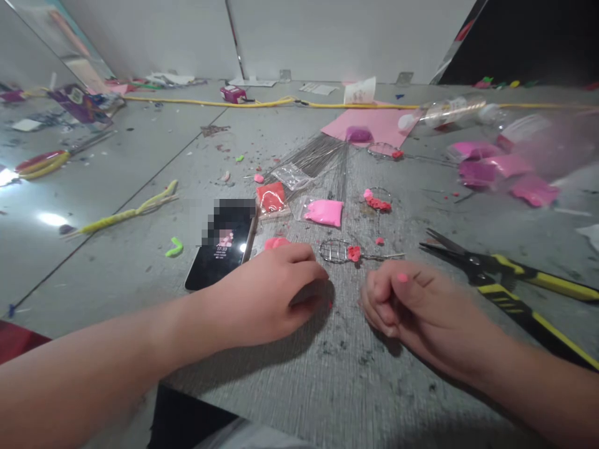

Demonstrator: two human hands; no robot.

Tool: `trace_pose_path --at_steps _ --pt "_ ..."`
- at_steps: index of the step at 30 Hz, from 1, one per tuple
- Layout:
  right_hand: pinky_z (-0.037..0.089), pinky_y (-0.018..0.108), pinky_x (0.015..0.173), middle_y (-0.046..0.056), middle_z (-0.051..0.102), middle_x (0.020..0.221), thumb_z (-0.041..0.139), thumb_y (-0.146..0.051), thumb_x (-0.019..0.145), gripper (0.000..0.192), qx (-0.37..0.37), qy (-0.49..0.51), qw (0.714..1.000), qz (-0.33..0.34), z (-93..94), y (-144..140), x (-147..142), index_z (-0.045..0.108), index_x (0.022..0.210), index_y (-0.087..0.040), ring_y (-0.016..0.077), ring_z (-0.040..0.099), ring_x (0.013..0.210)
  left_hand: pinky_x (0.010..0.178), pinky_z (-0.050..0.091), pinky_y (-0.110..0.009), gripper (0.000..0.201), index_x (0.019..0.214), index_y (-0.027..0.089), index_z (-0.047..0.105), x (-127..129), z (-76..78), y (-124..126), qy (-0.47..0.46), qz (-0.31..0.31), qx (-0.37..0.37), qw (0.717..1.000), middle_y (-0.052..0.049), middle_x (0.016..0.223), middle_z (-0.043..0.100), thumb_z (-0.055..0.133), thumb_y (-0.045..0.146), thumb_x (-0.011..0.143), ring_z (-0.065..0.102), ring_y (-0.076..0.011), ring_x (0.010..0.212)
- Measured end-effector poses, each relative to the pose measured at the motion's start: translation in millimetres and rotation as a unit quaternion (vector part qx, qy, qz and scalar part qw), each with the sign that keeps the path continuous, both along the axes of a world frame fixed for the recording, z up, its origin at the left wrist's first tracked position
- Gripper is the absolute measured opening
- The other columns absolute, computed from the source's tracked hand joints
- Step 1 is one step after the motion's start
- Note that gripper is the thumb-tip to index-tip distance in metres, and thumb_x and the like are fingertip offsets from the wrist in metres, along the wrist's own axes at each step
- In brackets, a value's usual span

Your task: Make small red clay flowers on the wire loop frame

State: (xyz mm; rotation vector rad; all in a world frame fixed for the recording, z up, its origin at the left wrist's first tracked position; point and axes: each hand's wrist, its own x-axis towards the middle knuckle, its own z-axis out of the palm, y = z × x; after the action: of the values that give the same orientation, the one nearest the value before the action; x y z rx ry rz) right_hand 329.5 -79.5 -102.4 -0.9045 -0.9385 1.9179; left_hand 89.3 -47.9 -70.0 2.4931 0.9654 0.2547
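Your right hand [412, 299] is curled nearly shut, fingertips bunched together, with a dab of pink clay [402, 277] stuck on one finger; whether anything more sits inside the curl you cannot tell from here. Your left hand [276, 293] lies knuckles-up on the grey table [327, 374], fingers folded under; a speck of red shows at its edge, but what it presses down, if anything, is hidden. Just beyond both hands lies a small wire loop [334, 251] with a red clay bit [354, 253] on it, and a pink lump [276, 243] sits touching or just past your left knuckles. Further out are a pink bag [324, 212], a red bag [271, 197] and a fan of thin wires [318, 159]. A phone [222, 246] lies just left of your left hand, and yellow-handled pliers [505, 277] lie close to your right wrist. The risks, as I judge them: the soft clay could smear or flatten under your fingers, a sweep of your right arm could knock the pliers, and the grit scattered on the table could stick to any clay you set down.
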Motion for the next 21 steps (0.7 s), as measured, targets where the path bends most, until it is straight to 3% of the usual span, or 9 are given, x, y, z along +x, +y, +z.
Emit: trace_pose_path --at_steps 5,9,14,21 --pt "0.039 0.022 0.050 -0.003 0.057 0.055 0.081 -0.057 0.082 0.040 0.008 -0.015 1.000 -0.001 0.5 0.1 -1.9 0.070 0.072 -0.020 0.0104 0.051 0.052 0.080 0.051 -0.030 0.028 0.116 0.020 0.073 -2.7 -1.6 -2.0 0.022 -0.036 0.002 0.999 -0.007 0.107 0.064 0.055 0.014 0.097 0.063 -0.0175 0.088" --pt "0.039 0.023 0.050 -0.003 0.058 0.056 0.081 -0.059 0.081 0.042 0.012 -0.022 1.000 -0.001 2.4 0.4 -3.8 0.069 0.071 -0.020 0.0105 0.050 0.052 0.078 0.047 -0.030 0.039 0.128 0.024 0.070 -1.0 -2.0 0.8 0.065 -0.100 0.059 0.991 -0.008 0.111 0.061 0.049 0.011 0.097 0.060 -0.0193 0.091" --pt "0.038 0.023 0.049 -0.002 0.059 0.057 0.082 -0.061 0.080 0.044 0.002 -0.023 1.000 -0.001 4.0 0.1 -4.7 0.068 0.069 -0.020 0.0106 0.051 0.052 0.075 0.042 -0.031 0.029 0.118 0.027 0.074 3.3 0.5 5.8 0.113 -0.128 0.107 0.980 -0.006 0.103 0.062 0.052 0.021 0.101 0.057 -0.0205 0.090" --pt "0.038 0.023 0.050 -0.002 0.060 0.057 0.080 -0.059 0.083 0.043 -0.007 -0.025 1.000 0.004 7.4 -1.1 -4.6 0.068 0.071 -0.019 0.0104 0.051 0.053 0.076 0.045 -0.034 0.022 0.111 0.020 0.072 1.8 3.7 3.0 0.113 -0.166 0.158 0.967 -0.006 0.097 0.065 0.052 0.018 0.102 0.059 -0.0210 0.087"
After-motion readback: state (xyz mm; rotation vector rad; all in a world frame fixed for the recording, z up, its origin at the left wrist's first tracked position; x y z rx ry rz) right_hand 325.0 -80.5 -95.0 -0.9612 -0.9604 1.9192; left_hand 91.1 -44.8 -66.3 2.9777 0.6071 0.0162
